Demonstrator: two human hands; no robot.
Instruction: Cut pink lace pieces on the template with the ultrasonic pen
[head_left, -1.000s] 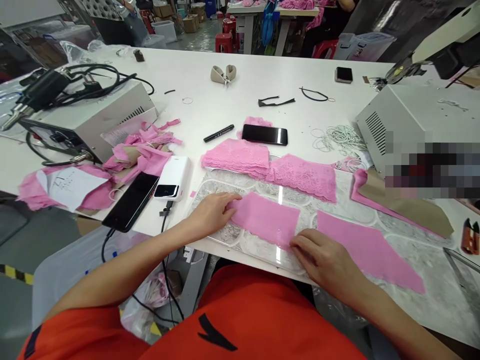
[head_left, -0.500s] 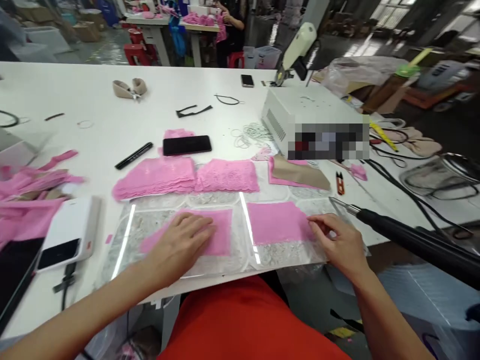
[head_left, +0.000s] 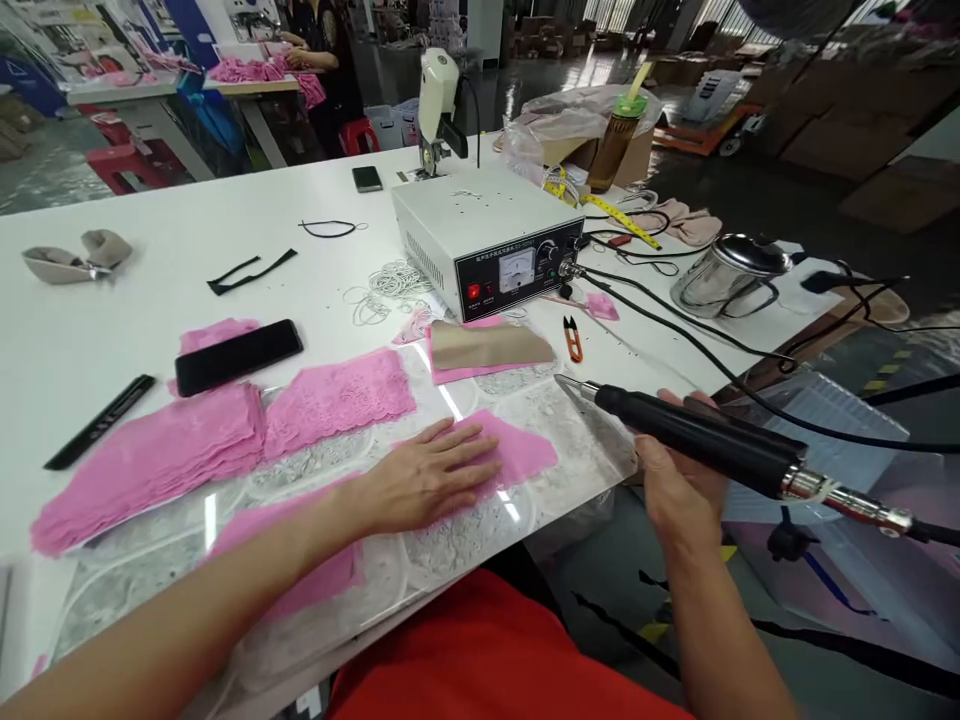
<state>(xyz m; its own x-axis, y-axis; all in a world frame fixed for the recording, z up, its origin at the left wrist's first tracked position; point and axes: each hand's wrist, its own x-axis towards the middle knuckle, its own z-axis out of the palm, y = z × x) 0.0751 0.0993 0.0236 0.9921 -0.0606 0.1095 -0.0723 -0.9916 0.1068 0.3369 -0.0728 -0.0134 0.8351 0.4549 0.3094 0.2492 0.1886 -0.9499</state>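
Note:
My left hand (head_left: pixel 431 475) lies flat, fingers stretched out, on a pink fabric piece (head_left: pixel 525 452) on a clear sheet over a marbled mat (head_left: pixel 592 450). Under my left forearm another pink piece (head_left: pixel 322 580) is partly hidden. At the table's front right edge, my right hand (head_left: pixel 682 480) is around a black pen-like ultrasonic cutter (head_left: pixel 675 425), thumb on the near side and fingers partly hidden behind it. The cutter's metal tip points left. Behind the mat lie a stack of pink pieces (head_left: pixel 165 435), pink lace pieces (head_left: pixel 345 395) and a beige-and-pink piece (head_left: pixel 487 347).
A white control box (head_left: pixel 487 215) with a lit red switch stands behind the mat. Orange snips (head_left: pixel 572 340), a black phone (head_left: pixel 240 357), a black pen-shaped cutter (head_left: pixel 101 422) and a metal mug (head_left: pixel 727 275) lie around. Cables (head_left: pixel 697 350) cross the right side. A person (head_left: pixel 322 60) sits farther back.
The view has turned right. My left hand has moved from the left pink piece onto the right one. My right hand has left that fabric and come around the cutter.

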